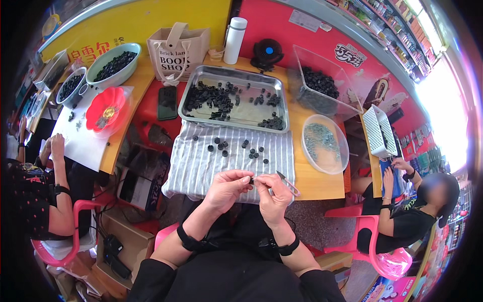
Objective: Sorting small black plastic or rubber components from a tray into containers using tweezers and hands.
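A black part (251,180) is pinched by the left hand (227,191) and right hand (272,196) (a slim tool (288,183) beside the latter), near the cloth's (201,171) five o'clock. A tray (236,127) is set at twelve.

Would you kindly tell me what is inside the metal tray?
Many small black parts lie scattered and heaped inside the metal tray; whatever lies beneath the densest heaps is covered.

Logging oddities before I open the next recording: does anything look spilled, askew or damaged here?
Nothing looks clearly damaged. Small black parts lie scattered on the striped cloth, outside the metal tray; whether spilled or set out, I can't tell. A few dark pieces also lie loose on the white sheet, left of the red bowl.
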`<state>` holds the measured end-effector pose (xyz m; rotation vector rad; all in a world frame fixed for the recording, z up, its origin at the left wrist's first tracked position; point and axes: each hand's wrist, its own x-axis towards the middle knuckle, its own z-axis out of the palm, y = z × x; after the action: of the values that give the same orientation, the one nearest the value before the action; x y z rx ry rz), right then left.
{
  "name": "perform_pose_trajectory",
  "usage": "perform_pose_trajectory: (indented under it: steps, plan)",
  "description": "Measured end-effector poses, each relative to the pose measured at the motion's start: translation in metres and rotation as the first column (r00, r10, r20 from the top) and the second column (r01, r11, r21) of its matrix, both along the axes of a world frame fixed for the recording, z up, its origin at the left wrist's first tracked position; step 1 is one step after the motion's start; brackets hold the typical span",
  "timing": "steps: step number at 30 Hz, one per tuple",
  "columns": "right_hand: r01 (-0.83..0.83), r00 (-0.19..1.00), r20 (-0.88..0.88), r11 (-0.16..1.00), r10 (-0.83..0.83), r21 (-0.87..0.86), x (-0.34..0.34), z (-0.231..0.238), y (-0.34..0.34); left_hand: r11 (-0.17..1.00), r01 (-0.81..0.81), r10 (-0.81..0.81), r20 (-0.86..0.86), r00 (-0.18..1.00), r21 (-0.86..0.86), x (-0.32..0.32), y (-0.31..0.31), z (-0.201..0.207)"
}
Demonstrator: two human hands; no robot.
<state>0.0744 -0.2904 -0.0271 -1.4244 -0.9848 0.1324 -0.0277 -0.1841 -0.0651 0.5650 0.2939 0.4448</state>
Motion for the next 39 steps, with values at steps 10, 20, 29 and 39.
perform_pose_trajectory:
  steps: [10, 20, 29, 39]
  plan:
    - [0.038, 0.96, 0.277, 0.999, -0.04, 0.013, 0.002, 0.0, -0.001, 1.0, -0.026, 0.026, 0.016, 1.0, 0.002, -0.001, -0.003, 0.001]
    - [0.011, 0.935, 0.354, 1.0, -0.019, 0.024, -0.001, -0.003, 0.0, 0.999, -0.04, 0.04, 0.049, 0.998, 0.003, -0.002, -0.004, -0.003]
    - [-0.03, 0.997, 0.071, 0.998, 0.034, -0.051, -0.003, -0.007, -0.005, 0.999, -0.034, 0.035, 0.023, 0.999, -0.016, 0.004, -0.007, 0.007]
    - [-0.15, 0.926, -0.333, 0.983, 0.178, 0.108, 0.002, -0.023, -0.003, 0.989, -0.034, 0.046, -0.08, 0.996, 0.146, 0.002, -0.008, 0.019]
